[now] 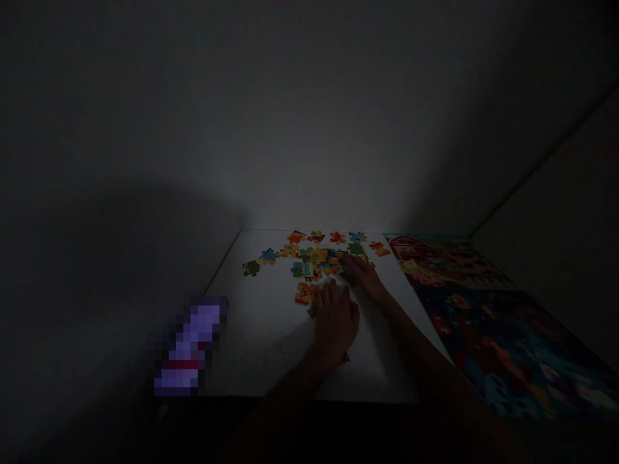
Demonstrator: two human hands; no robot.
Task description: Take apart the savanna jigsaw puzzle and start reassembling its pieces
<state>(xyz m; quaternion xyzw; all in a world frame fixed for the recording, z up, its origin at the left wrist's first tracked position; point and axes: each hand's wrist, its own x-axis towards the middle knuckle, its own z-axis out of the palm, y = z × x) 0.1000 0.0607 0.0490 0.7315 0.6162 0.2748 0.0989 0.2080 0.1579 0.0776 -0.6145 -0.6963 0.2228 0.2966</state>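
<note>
On a white tabletop [261,341] in dim light, two bare hands work among scattered jigsaw pieces [319,255]. The left hand [336,319] is palm down near the middle of the surface, its fingers bent and slightly apart, the tips at an orange piece [305,294] on the near side of the cluster. The right hand [365,277] reaches farther in, its fingers curved over the cluster's right side, with a dark green piece [348,276] just beneath. Given the gloom, one cannot tell whether either hand pinches a piece or merely rests on it. Along the table's far edge, four colorful pieces [337,238] form a loose row. A green piece [251,267] is at the far left of the spread, beside a blue one [269,256]; an orange-and-yellow piece [380,249] sits apart at the right. A small reddish piece [346,358] shows by the left wrist. At right, a large illustrated sheet [435,303] covers that side of the table. At left glows a pixelated pale violet shape [193,341]. Behind stands a plain wall [309,129].
</note>
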